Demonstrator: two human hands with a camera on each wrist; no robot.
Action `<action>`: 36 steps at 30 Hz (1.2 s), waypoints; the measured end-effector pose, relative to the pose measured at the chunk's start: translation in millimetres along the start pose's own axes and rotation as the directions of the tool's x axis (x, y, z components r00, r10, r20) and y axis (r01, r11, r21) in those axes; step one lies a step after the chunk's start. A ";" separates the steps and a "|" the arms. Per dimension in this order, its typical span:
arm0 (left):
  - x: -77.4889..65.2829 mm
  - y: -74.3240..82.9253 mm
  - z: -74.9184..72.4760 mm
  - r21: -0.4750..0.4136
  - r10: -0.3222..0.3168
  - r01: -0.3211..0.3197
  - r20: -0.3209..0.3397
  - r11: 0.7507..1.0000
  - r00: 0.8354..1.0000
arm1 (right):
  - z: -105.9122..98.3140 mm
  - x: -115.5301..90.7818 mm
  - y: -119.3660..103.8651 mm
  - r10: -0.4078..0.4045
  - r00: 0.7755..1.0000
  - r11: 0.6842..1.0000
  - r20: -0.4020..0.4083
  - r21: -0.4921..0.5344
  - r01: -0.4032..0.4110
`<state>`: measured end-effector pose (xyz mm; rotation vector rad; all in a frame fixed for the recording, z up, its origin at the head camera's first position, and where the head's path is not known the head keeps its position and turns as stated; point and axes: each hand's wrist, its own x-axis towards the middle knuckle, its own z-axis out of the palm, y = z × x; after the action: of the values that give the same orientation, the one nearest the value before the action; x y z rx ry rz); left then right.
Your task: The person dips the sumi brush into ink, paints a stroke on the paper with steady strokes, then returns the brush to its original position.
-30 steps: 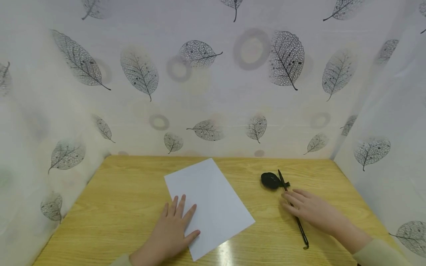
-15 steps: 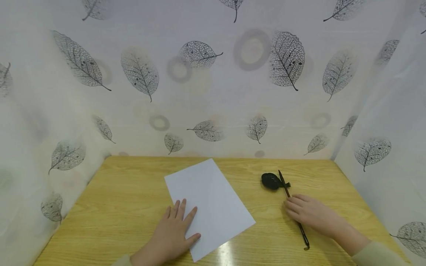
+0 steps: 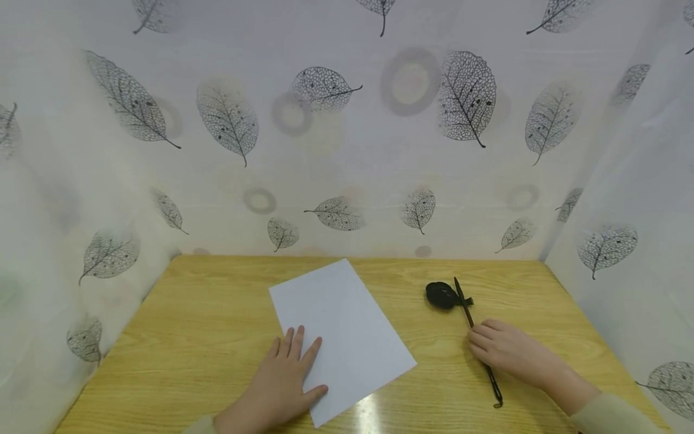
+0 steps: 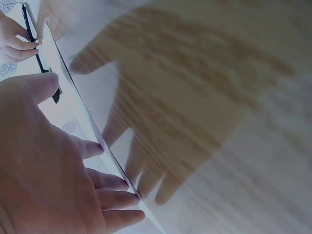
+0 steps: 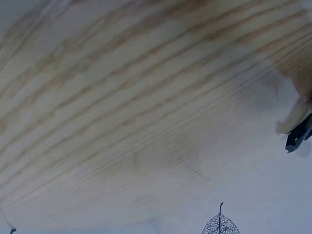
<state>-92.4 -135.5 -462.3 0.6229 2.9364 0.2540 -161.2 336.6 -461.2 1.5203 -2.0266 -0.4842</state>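
Note:
My left hand [image 3: 282,380] rests with fingers spread on the left edge of a white sheet of paper [image 3: 358,337], which lies at a slant on the table. In the left wrist view the left hand [image 4: 48,165] has its fingertips at the paper's edge. To the right, my right hand [image 3: 509,351] grips the middle of a dark, thin writing brush [image 3: 494,386] with a hook at its near end; the thumb is hidden in the head view. The brush's far tip lies across a small black dish [image 3: 441,295], also partly seen in the right wrist view.
The wooden table [image 3: 206,313] has a wood-grain top and ends at the back against a pale curtain [image 3: 352,163] printed with leaves. The same curtain encloses both sides. Light glares on the tabletop near the paper's lower corner.
My right hand has slid a little down the brush towards its hooked end, and its fingers have curled in around the shaft. The left hand and paper have barely moved.

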 end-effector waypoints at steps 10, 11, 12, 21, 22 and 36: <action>1.0 -2.1 4.4 0.038 0.028 -0.028 -0.017 0.999 0.999 | 3.6 0.8 1.3 -0.046 0.999 0.999 0.003 -0.010 0.046; 1.2 -2.2 4.4 0.043 0.030 -0.030 -0.013 0.999 0.999 | 3.8 1.1 1.5 -0.048 0.999 0.999 0.004 -0.013 0.048; 1.5 -2.3 4.3 0.049 0.032 -0.031 -0.009 0.998 0.999 | 4.2 1.3 1.5 -0.051 0.999 0.999 0.005 -0.017 0.051; -0.6 -0.9 4.1 0.032 0.056 -0.056 0.001 0.998 0.998 | 4.9 6.5 1.0 -0.076 0.997 0.997 -0.032 -0.036 0.075; -1.1 -0.7 4.2 0.028 0.058 -0.058 0.004 0.998 0.998 | 4.4 7.3 1.1 -0.075 0.997 0.997 -0.035 -0.037 0.074; -3.0 -0.6 2.7 0.017 0.087 -0.088 0.067 0.996 0.994 | -9.2 18.6 11.4 -0.096 0.995 0.988 -0.038 -0.127 0.091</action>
<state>-89.5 -136.9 -464.7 0.7491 2.8553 0.2091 -168.0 322.6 -443.4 1.5410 -1.8617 -0.5977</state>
